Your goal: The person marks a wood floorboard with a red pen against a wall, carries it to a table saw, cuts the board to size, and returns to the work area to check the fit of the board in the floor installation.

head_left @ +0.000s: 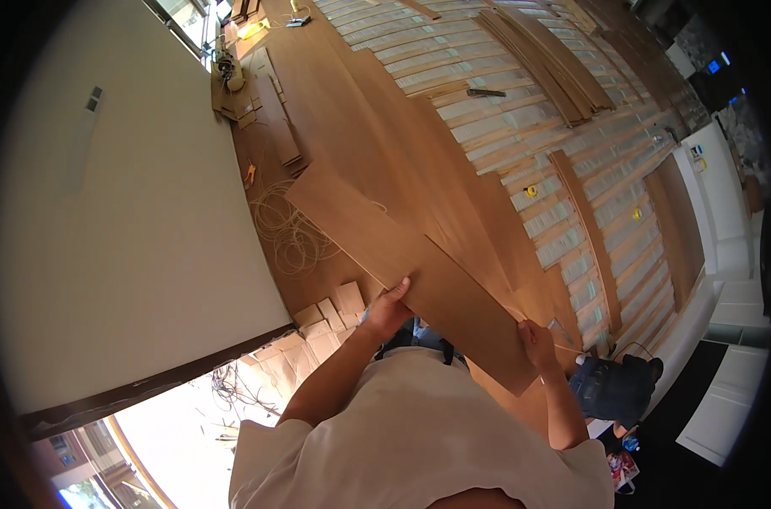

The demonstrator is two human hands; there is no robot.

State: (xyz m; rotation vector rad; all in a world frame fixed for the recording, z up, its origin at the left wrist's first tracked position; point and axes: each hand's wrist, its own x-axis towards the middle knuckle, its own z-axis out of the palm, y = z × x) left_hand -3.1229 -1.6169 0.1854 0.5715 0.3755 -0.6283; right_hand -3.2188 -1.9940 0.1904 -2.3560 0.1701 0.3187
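A long brown floorboard [419, 276] lies slantwise across both my hands in front of my body, its far end up to the left and its near end down to the right. My left hand [389, 312] grips its left edge near the middle, thumb on the top face and fingers hidden underneath. On the right edge, close to the near end, my right hand [536, 346] is closed round the board. Below it spreads the laid wooden floor [360, 110].
Loops of thin cord [288, 229] lie beside the left wall [139, 220]. Board offcuts [330, 310] sit near the doorway. Bare joists [462, 59] carry stacked planks [547, 64] and a yellow tape measure [531, 192]. At the lower right, a person in dark clothes [614, 386] bends low.
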